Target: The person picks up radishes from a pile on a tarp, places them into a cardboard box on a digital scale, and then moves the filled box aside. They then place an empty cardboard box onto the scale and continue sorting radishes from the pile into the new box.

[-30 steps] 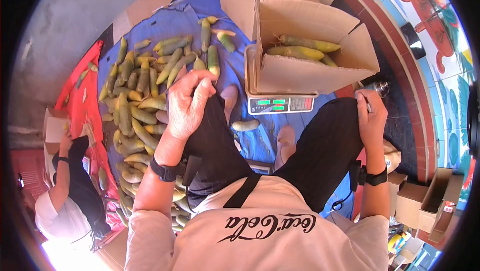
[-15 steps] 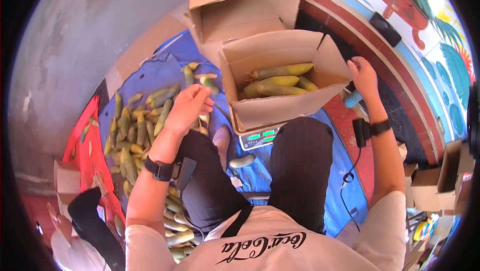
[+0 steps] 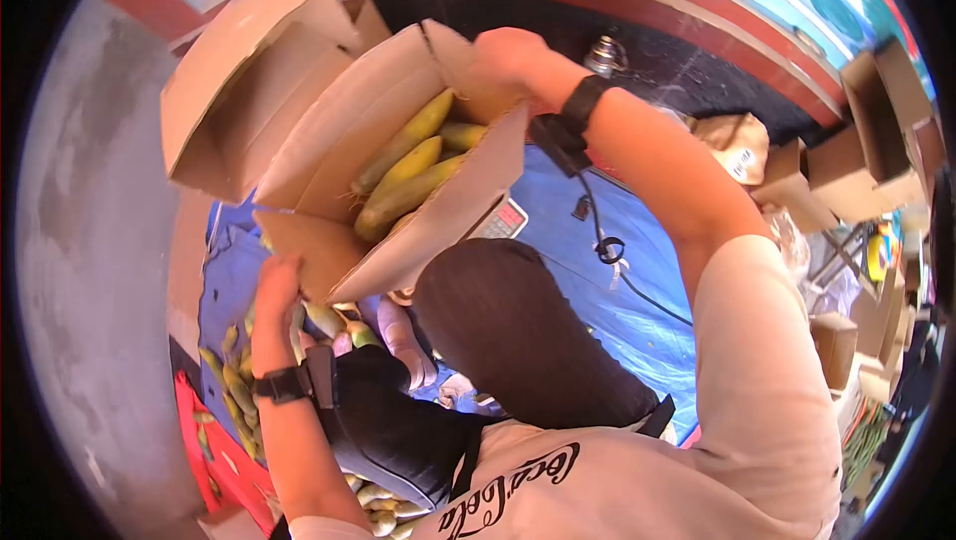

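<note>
Right hand [image 3: 513,60] meets the carton's [image 3: 317,132] far end, left hand [image 3: 280,279] its near corner; I cannot tell whether either grips. Between them, beside the scale [image 3: 509,218], the vegetable-laden carton looks heavy, flexible-walled, best held low.

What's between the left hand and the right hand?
An open cardboard box with several long vegetables inside lies between the left hand and right hand, head view.

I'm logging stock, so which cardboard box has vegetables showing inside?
The box between the left hand and the right hand; it alone shows long green-yellow vegetables inside.
</note>
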